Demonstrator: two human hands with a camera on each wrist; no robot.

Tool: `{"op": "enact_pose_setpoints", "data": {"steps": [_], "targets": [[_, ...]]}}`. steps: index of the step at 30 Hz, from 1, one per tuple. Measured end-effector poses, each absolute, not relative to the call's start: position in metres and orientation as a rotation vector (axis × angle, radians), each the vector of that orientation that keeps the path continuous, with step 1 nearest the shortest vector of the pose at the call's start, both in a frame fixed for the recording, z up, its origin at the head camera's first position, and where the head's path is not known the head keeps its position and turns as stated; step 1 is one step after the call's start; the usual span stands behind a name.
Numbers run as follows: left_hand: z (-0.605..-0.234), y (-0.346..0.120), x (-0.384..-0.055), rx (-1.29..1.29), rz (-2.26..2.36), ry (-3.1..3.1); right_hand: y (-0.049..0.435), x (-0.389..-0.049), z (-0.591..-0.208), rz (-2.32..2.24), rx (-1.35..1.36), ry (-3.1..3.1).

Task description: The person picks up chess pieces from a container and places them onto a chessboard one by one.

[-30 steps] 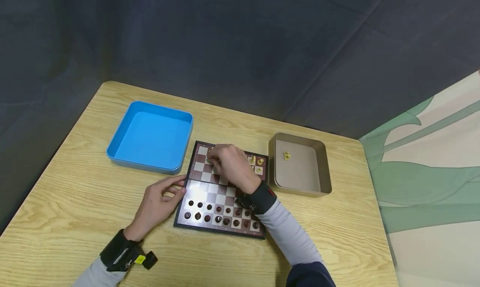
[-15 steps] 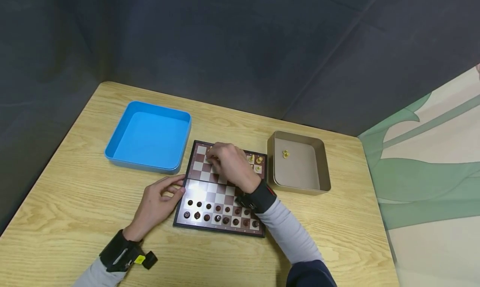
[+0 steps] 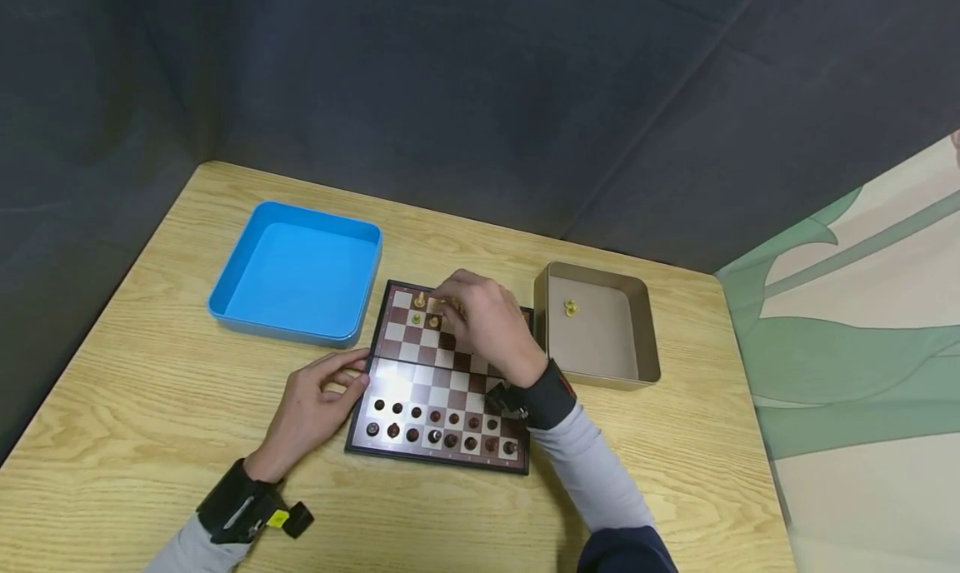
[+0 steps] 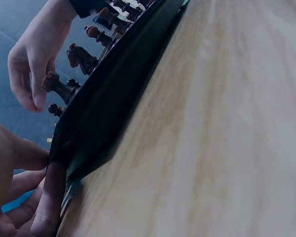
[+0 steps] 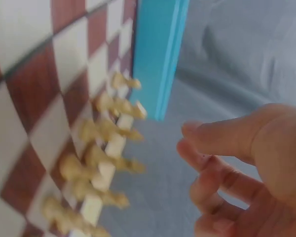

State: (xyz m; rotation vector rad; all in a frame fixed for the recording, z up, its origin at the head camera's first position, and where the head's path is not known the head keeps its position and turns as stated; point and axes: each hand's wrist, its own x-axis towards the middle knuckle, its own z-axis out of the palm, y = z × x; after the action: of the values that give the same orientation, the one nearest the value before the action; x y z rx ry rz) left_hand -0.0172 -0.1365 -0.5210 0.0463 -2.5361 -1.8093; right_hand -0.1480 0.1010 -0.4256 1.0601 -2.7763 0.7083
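Observation:
A brown-and-white chessboard (image 3: 420, 373) lies in the middle of the table. Dark chess pieces (image 3: 435, 435) stand in two rows on its near side. Gold chess pieces (image 3: 420, 301) stand at the far side, partly hidden by my right hand (image 3: 491, 323). That hand is raised over the board; in the right wrist view its fingers (image 5: 222, 180) are loosely bent, with no piece visible between them, apart from the gold pawns and taller pieces (image 5: 108, 163). My left hand (image 3: 315, 406) holds the board's left edge between thumb and fingers (image 4: 52, 182).
A blue tray (image 3: 300, 261) stands at the back left, with no pieces seen in it. Right of the board is a beige metal tin (image 3: 607, 340) holding a few gold pieces (image 3: 572, 308). A dark curtain (image 3: 480, 115) hangs behind the wooden table (image 3: 675, 473).
My right hand has lifted away from the far-left squares and moved right, uncovering gold pieces there. My left hand stays at the board's edge.

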Motion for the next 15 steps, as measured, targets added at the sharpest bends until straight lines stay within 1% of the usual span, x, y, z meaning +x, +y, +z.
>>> {"op": "enact_pose_setpoints", "data": {"steps": [8,15], "targets": [[-0.524,-0.137,-0.019,0.033,-1.764,-2.556,0.132,-0.148,-0.407,0.696,0.957,-2.722],[-0.525,-0.137,-0.019,0.035,-1.745,-2.562,0.162,-0.15,-0.4,0.752,0.882,-2.654]]}}
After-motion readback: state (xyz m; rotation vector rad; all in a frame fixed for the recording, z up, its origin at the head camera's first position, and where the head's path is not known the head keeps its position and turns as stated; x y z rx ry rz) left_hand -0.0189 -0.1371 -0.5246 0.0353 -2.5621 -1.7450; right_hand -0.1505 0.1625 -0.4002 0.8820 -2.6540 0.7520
